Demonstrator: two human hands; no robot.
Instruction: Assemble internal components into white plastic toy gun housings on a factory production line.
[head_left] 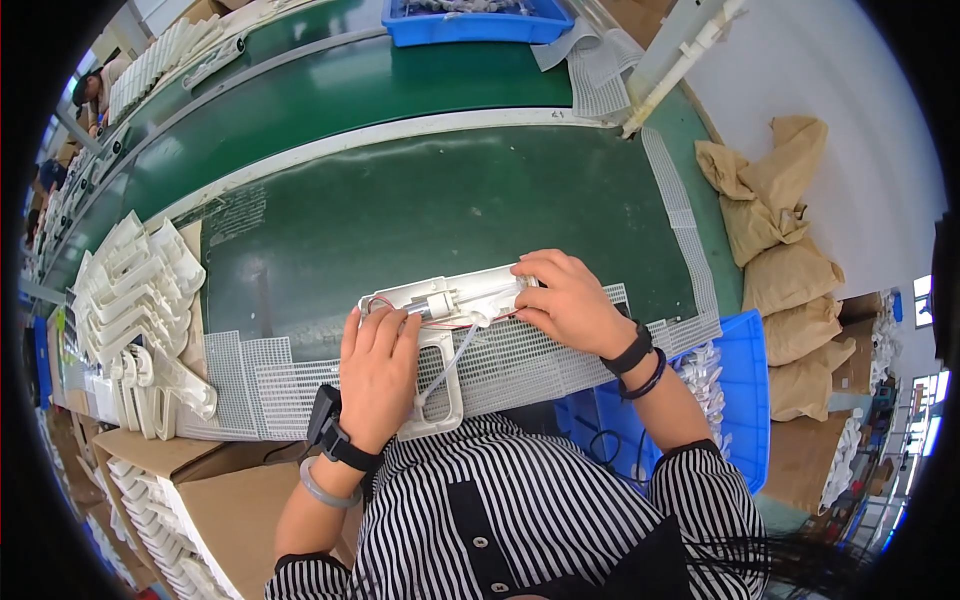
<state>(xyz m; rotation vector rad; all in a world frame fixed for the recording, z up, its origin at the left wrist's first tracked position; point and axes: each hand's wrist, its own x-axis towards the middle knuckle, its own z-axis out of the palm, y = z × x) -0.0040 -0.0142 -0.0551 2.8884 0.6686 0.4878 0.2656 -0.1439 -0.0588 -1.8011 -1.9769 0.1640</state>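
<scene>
A white plastic housing half (452, 386) with a looped handle lies open-side up at the near edge of the green bench. Inside it sit a small motor with a white block (438, 304), a thin metal shaft and red wires (376, 300). A pale tube runs slantwise from the housing's middle down across the handle. My left hand (378, 365) is closed over the housing's left end, fingertips by the motor and wires, thumb mostly hidden. At the right end, my right hand (568, 305) grips the housing between thumb and fingers; what lies under those fingertips is partly hidden.
Stacked white housing parts (140, 290) stand at the left bench edge. White mesh matting (520, 375) covers the near edge. A blue bin (745, 400) with white parts sits at lower right, an open carton (240, 510) at lower left. Beyond the bench runs a green conveyor (330, 90) carrying a blue tray (480, 28).
</scene>
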